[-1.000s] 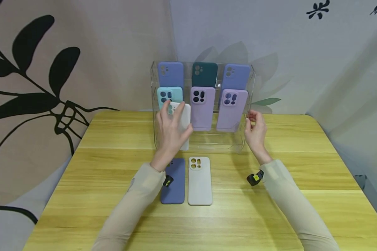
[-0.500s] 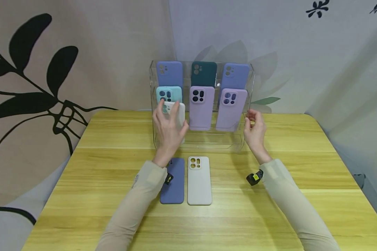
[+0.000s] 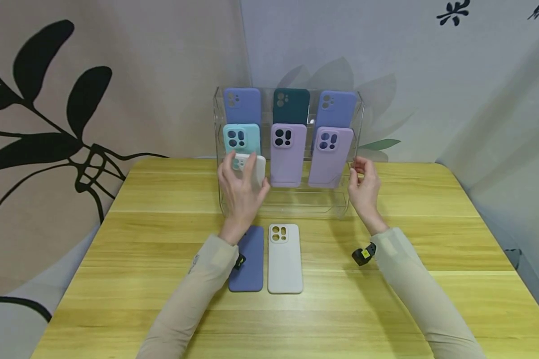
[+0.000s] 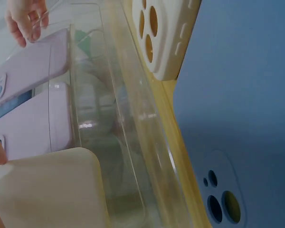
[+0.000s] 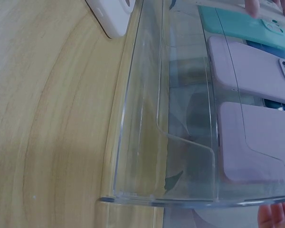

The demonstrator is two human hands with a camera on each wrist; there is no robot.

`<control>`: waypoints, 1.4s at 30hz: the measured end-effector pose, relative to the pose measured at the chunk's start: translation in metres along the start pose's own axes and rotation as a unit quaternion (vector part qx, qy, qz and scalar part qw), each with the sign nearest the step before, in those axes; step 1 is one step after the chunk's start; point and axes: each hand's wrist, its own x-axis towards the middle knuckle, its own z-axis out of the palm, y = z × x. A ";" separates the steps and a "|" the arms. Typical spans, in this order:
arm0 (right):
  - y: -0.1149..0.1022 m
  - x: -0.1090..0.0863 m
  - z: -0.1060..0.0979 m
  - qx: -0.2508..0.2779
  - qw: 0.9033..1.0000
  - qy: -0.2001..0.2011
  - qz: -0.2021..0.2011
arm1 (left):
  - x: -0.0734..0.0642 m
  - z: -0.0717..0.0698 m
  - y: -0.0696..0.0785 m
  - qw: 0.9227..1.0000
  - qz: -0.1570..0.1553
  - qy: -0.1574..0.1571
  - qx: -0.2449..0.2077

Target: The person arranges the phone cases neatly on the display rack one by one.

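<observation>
My left hand (image 3: 241, 197) grips a white phone case (image 3: 260, 170) by its sides, camera holes upward. It is at the left of the clear acrylic display stand (image 3: 303, 200), in front of a turquoise phone case (image 3: 248, 132) and overlapping its lower part. In the left wrist view the lower end of the white case (image 4: 47, 190) hangs over the stand's lowest tier, next to a lilac case (image 4: 35, 121). My right hand (image 3: 365, 192) pinches the stand's right side edge. Its fingertips (image 5: 275, 213) show at the side panel in the right wrist view.
Two lilac cases stand in the middle tier, one of them at the right (image 3: 331, 159). Behind them are two blue cases and a dark green case (image 3: 292, 105). On the wooden table (image 3: 341, 314) lie a blue case (image 3: 251, 264) and an off-white case (image 3: 285, 267), side by side.
My left hand has carried the white case left towards the turquoise one, then lowered it a little, uncovering more of the turquoise case. My right hand keeps its place on the stand.
</observation>
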 end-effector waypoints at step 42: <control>0.000 0.000 0.000 0.003 1.000 0.001 0.001 | -0.020 0.010 0.000 0.989 -0.095 -0.066 0.092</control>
